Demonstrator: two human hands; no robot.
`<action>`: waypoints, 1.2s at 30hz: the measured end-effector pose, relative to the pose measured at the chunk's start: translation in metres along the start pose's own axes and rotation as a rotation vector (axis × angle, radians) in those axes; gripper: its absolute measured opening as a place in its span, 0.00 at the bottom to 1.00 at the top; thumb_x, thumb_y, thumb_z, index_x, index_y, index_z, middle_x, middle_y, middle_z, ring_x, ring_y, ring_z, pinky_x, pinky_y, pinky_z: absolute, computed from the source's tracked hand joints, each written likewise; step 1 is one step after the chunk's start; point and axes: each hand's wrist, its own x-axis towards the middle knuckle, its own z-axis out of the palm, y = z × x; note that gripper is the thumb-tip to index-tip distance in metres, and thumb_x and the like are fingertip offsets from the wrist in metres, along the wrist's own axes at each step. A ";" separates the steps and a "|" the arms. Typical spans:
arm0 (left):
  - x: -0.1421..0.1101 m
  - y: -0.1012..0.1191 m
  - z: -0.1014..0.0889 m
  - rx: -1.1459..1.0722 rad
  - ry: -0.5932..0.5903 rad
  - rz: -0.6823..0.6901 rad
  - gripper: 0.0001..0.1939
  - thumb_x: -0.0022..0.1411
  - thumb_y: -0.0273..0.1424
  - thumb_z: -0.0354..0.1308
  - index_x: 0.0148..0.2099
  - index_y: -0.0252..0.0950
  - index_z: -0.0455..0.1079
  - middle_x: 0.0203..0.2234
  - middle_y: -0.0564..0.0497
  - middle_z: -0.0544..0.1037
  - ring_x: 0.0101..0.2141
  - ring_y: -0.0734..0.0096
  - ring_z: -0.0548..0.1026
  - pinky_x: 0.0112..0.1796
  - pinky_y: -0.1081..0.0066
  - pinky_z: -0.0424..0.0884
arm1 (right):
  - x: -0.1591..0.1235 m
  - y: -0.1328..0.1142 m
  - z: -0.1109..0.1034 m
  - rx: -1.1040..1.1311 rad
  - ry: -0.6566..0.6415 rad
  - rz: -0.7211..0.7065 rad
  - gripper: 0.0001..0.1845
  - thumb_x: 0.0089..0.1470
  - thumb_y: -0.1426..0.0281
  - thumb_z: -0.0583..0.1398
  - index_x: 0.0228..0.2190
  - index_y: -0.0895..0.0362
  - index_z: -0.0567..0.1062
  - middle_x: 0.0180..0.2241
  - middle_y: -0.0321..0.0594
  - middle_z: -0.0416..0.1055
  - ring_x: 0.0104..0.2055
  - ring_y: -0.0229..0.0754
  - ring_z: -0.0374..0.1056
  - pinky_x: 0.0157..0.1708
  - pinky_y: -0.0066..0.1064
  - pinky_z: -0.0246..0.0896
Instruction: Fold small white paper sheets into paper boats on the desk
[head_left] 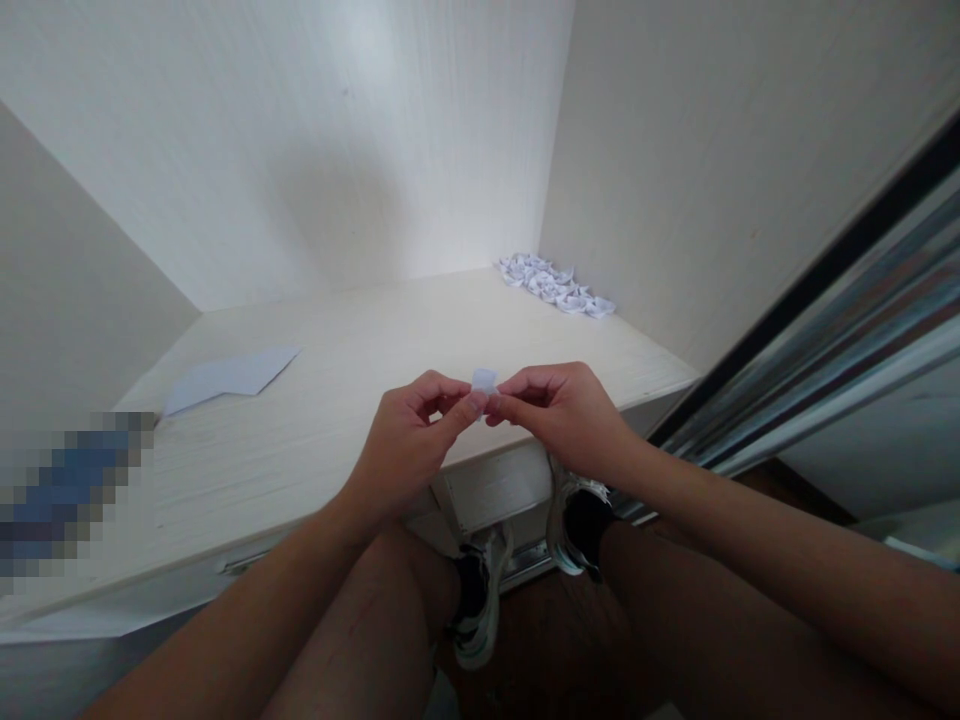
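Note:
Between my two hands is a small white piece of paper, held up over the front edge of the white desktop. My left hand pinches its left side between thumb and fingers. On the other side, the thumb and fingers of my right hand close on its right edge. The fingertips of both hands nearly meet and cover the lower part of the paper, so its full shape is hidden.
Several folded white paper pieces lie heaped in the back right corner. A larger white sheet rests at the left. A pixelated area covers something at the far left. Below the desktop are a drawer handle and my shoes.

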 end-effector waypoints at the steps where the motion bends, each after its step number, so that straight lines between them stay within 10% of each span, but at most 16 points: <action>1: 0.000 0.000 0.000 0.008 -0.016 -0.010 0.08 0.63 0.35 0.66 0.34 0.37 0.80 0.22 0.54 0.75 0.21 0.77 0.64 0.23 0.73 0.59 | 0.000 0.000 0.000 0.005 -0.007 0.003 0.14 0.54 0.59 0.70 0.26 0.57 0.83 0.27 0.40 0.81 0.29 0.38 0.72 0.31 0.31 0.65; 21: 0.001 -0.008 -0.003 -0.436 -0.158 -0.038 0.09 0.63 0.33 0.69 0.40 0.35 0.72 0.30 0.55 0.80 0.21 0.79 0.75 0.24 0.75 0.75 | 0.000 -0.002 -0.010 0.154 -0.047 -0.091 0.08 0.51 0.66 0.71 0.34 0.55 0.85 0.29 0.37 0.81 0.30 0.37 0.73 0.32 0.30 0.69; 36: -0.004 -0.004 -0.003 -0.130 -0.033 0.126 0.12 0.62 0.29 0.68 0.43 0.36 0.68 0.21 0.58 0.77 0.18 0.71 0.78 0.17 0.74 0.76 | -0.005 -0.007 -0.002 0.096 -0.117 -0.106 0.11 0.53 0.67 0.70 0.39 0.57 0.83 0.37 0.40 0.82 0.36 0.39 0.78 0.34 0.30 0.72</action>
